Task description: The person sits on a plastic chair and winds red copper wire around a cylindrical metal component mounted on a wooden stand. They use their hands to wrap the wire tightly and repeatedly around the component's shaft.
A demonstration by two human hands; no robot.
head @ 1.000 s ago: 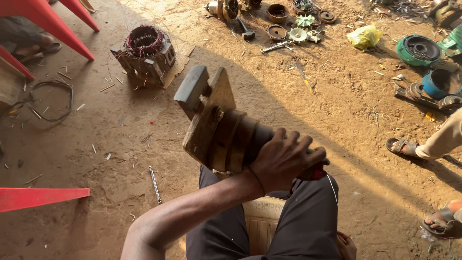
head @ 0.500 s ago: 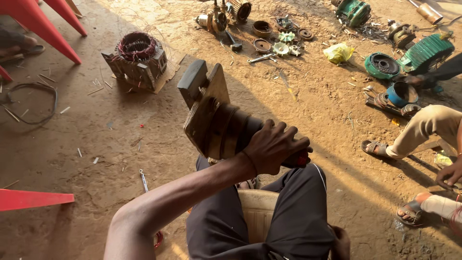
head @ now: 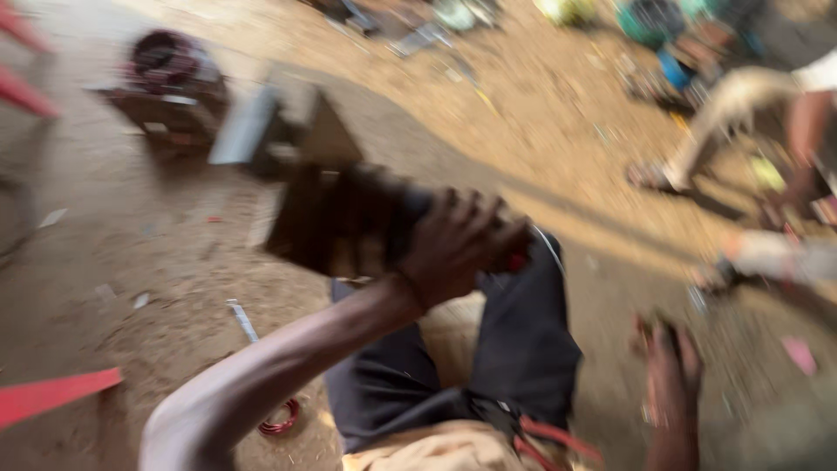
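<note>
The view is motion-blurred. My left hand [head: 458,240] grips a stepped wooden block [head: 336,218] with a grey metal end piece [head: 253,126], held over my left knee in dark trousers [head: 514,349]. A red part shows just under my fingers. My right hand [head: 667,384] hangs low at the right, beside my leg and over the dirt floor. Something dark sits at its fingertips, but the blur hides whether it holds anything.
A motor stator with reddish windings [head: 166,78] sits on the dirt at far left. Red chair legs [head: 26,61] and a red strip [head: 52,397] lie at the left. A red wire loop [head: 279,420] lies by my leg. Another person's legs [head: 741,96] and scattered parts are at right.
The view has swung to the right and blurred. My right hand has come into view at the lower right. My left hand still grips the wooden block on my knee.
</note>
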